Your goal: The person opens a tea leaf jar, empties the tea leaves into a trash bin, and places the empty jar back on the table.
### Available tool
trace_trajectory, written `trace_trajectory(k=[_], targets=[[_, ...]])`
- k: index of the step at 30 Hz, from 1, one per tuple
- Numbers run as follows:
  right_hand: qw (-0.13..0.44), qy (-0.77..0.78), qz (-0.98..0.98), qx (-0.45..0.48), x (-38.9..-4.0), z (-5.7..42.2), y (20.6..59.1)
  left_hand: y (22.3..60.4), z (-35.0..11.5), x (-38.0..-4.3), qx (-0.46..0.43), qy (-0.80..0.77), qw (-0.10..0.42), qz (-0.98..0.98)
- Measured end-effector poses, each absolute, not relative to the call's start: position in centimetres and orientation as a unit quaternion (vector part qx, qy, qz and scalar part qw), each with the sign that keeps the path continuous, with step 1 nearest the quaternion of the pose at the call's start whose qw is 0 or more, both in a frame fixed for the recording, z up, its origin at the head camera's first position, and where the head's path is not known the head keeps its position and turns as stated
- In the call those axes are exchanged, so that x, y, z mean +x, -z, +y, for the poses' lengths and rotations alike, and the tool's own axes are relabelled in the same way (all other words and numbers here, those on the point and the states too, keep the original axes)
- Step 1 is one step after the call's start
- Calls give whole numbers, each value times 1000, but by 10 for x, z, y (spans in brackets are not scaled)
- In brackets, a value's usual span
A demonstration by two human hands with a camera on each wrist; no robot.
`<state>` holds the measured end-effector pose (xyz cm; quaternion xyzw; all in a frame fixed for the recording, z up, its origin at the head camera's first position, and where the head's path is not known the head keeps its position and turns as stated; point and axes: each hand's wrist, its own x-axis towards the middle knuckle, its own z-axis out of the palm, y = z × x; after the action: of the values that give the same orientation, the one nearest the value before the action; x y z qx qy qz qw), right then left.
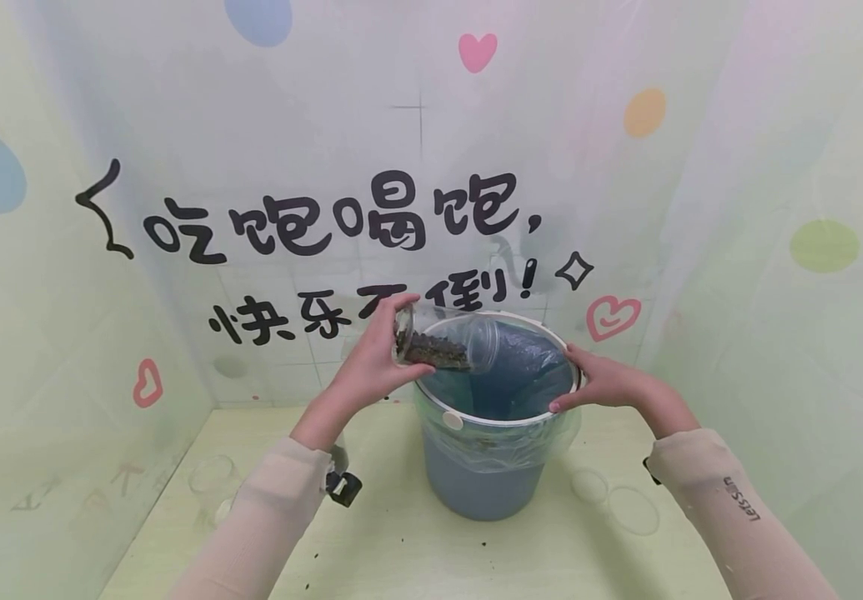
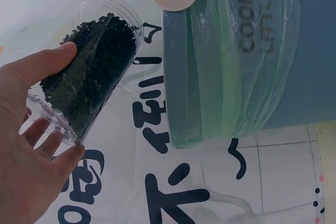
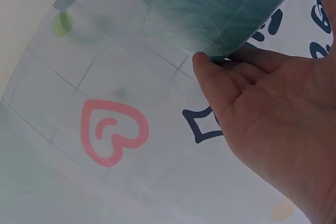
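My left hand point(image 1: 382, 350) grips a clear plastic jar point(image 1: 482, 337) round its base end. The jar lies tilted nearly sideways, its mouth end over the bucket's left rim. Dark dried flakes point(image 2: 100, 66) fill much of it in the left wrist view. Below is a blue-grey bucket point(image 1: 479, 487) with a white rim, lined with a thin translucent green bag point(image 1: 506, 450) folded down outside. My right hand point(image 1: 607, 379) holds the bucket's right rim, thumb on the near side and fingers farther back. In the right wrist view, fingertips point(image 3: 202, 64) of this hand meet the bag-covered side.
Two clear round lids point(image 1: 634, 510) lie on the pale table point(image 1: 371, 533) right of the bucket. A clear container point(image 1: 212, 479) stands at the left, partly behind my left sleeve. Dark crumbs dot the table front. A printed curtain point(image 1: 311, 108) rises behind and at both sides.
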<state>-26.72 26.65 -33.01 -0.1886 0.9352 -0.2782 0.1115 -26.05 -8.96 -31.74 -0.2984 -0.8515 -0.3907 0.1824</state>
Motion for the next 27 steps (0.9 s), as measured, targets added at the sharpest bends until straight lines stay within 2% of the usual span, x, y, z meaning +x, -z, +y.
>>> trace_trajectory(k=[12, 27], targets=[[118, 277, 935, -189, -268, 267, 330, 315, -90, -261, -315, 351, 205, -858], [124, 286, 932, -183, -267, 268, 330, 308, -88, -262, -317, 339, 206, -861]])
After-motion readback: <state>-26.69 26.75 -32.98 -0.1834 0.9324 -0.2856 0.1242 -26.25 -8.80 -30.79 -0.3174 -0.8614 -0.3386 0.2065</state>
